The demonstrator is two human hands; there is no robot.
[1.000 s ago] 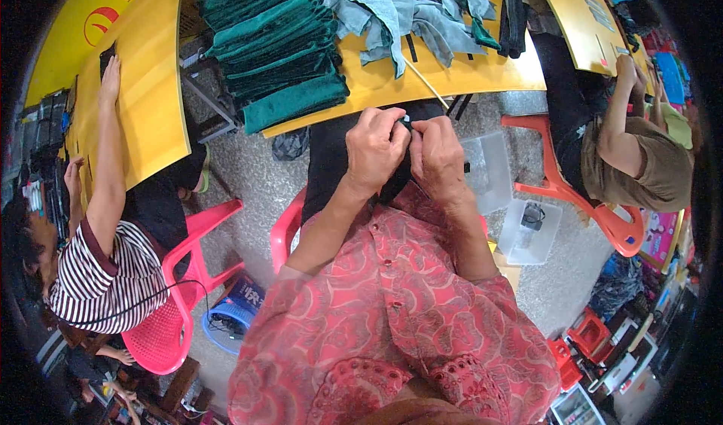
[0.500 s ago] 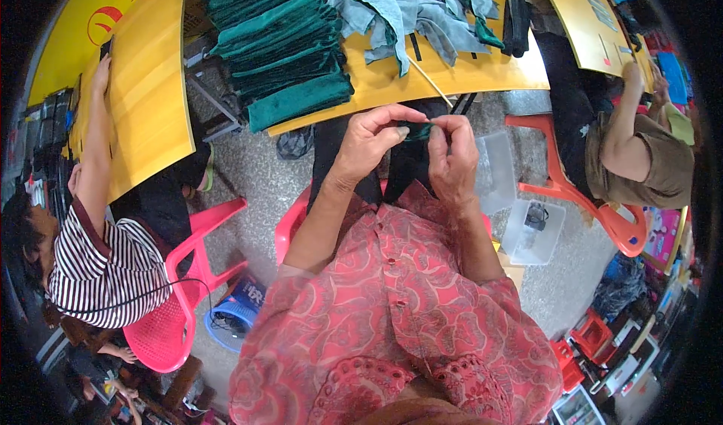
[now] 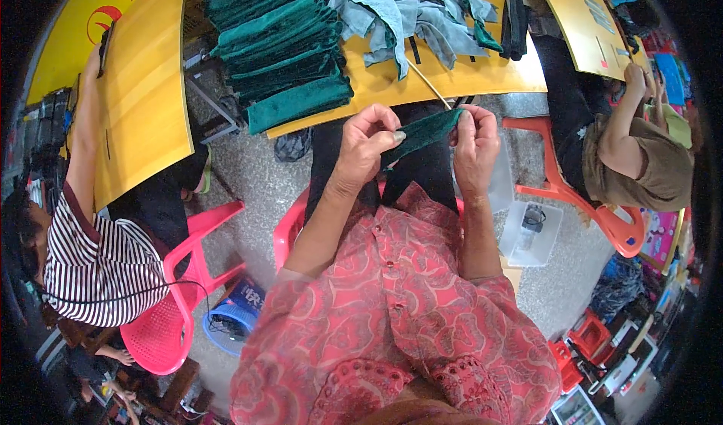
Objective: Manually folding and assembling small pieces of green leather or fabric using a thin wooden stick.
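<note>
A strip of dark green velvet cloth (image 3: 423,136) is stretched between my two hands, just off the near edge of the yellow table. My left hand (image 3: 364,143) pinches one end between thumb and fingers. At the other end, my right hand (image 3: 476,148) grips a corner with the thumb on top. Ahead of my left hand a tall stack of green velvet pieces (image 3: 295,71) covers the left of the tabletop. A loose heap of grey-blue and green cloth pieces (image 3: 422,18) lies to its right. A thin wooden stick (image 3: 431,86) juts past the table edge near the held strip.
The yellow table (image 3: 497,79) spans ahead of me. Black folded cloth (image 3: 515,24) lies at its right. People work at tables on both sides. Nearby stand a pink chair (image 3: 181,297), an orange stool (image 3: 553,161), a clear plastic box (image 3: 531,233) and a blue basket (image 3: 230,323).
My right hand has moved right, away from my left. The green velvet, bunched small between my fingers before, is now spread out into a strip.
</note>
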